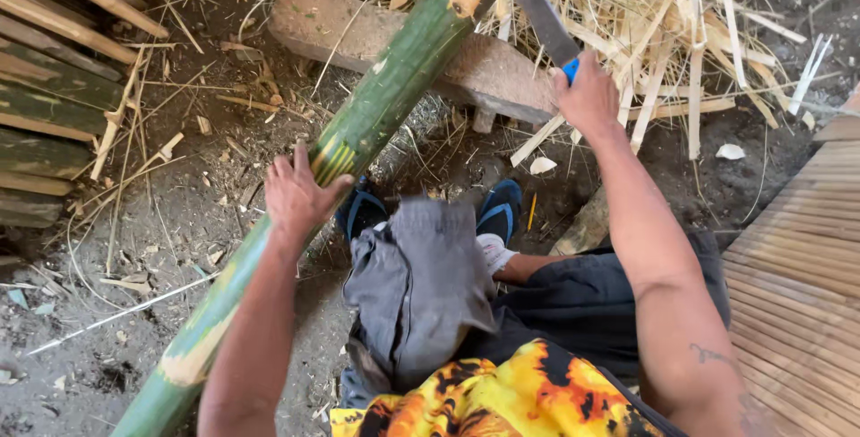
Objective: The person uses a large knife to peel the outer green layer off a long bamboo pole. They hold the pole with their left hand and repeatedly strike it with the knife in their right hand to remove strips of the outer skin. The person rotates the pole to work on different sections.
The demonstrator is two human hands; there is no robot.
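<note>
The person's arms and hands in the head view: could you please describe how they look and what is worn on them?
Both arms are bare to above the elbow, with no sleeves, gloves, watch or rings showing on the left hand or the right hand. The right forearm carries a small dark tattoo near the elbow. A flame-patterned yellow, orange and black shirt shows at the bottom edge.

Left hand (296, 193), left of frame centre: fingers curled, closed in a grip, forearm running down to lower edge. Right hand (587, 97), upper right of centre: fisted shut, arm extended, tattoo near elbow.
</note>
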